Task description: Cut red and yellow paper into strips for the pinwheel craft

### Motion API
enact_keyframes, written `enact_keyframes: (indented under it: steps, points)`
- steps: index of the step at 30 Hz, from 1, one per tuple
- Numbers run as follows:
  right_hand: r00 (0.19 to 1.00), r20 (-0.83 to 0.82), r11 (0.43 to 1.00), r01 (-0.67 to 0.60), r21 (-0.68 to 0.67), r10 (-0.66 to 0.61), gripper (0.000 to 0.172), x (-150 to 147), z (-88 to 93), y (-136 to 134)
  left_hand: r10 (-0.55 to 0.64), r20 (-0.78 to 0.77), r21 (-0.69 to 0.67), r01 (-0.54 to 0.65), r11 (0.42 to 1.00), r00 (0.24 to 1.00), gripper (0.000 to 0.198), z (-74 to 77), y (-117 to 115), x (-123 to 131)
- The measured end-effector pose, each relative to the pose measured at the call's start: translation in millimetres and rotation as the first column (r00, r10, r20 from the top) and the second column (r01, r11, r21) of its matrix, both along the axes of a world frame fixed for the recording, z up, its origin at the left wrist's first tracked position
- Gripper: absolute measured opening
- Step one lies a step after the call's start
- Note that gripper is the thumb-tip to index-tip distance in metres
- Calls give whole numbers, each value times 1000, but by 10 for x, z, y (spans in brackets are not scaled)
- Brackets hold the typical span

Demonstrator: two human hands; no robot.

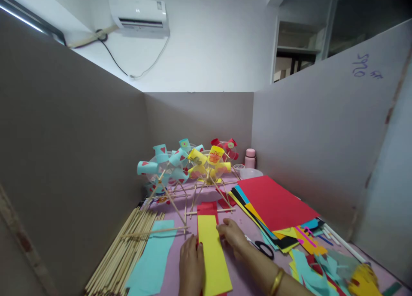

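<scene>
A yellow paper strip [213,255] lies lengthwise before me over a red paper strip [207,208], whose far end shows beyond it. My left hand [191,261] grips the yellow strip at its left edge, thumb against the paper. At the upper right edge, the bent fingers of my right hand [232,234] grip the same strip; a gold bangle [277,281] is on that wrist. Scissors [264,249] with black handles lie just right of my right hand. To the left rests a light blue paper piece [153,261].
Paper-bucket wheels on stick stands, blue [160,165] and yellow [207,161], stand ahead, with a red one [228,148] behind. Bundled wooden sticks [128,249] lie left. Coloured sheets under a red sheet [277,201], and paper scraps [309,270], lie right. Grey partitions [199,116] enclose the table.
</scene>
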State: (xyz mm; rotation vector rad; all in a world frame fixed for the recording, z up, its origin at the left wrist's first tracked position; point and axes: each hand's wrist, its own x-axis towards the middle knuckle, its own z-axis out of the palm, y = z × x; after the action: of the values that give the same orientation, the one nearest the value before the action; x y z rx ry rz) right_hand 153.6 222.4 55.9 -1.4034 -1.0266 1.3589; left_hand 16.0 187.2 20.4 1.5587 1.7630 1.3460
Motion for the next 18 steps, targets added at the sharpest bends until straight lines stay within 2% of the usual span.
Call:
enact_keyframes:
  steps: [5, 11, 15, 18]
  points:
    - [996, 89, 999, -10, -43, 14, 28, -68, -8, 192, -31, -38, 3, 31, 1000, 999, 45, 13, -24, -6]
    - [988, 109, 992, -105, -77, 113, 25, -82, 10, 256, -51, 9, 6, 51, 999, 999, 34, 72, -50, -24]
    - [979, 20, 979, -202, 11, 202, 19, -72, 6, 182, -78, 128, 1, 79, 997, 989, 30, 81, -60, -26]
    - [966, -99, 961, -218, 170, 237, 22, -27, 15, 62, -119, 285, 4, 122, 992, 951, 50, 106, -80, -3]
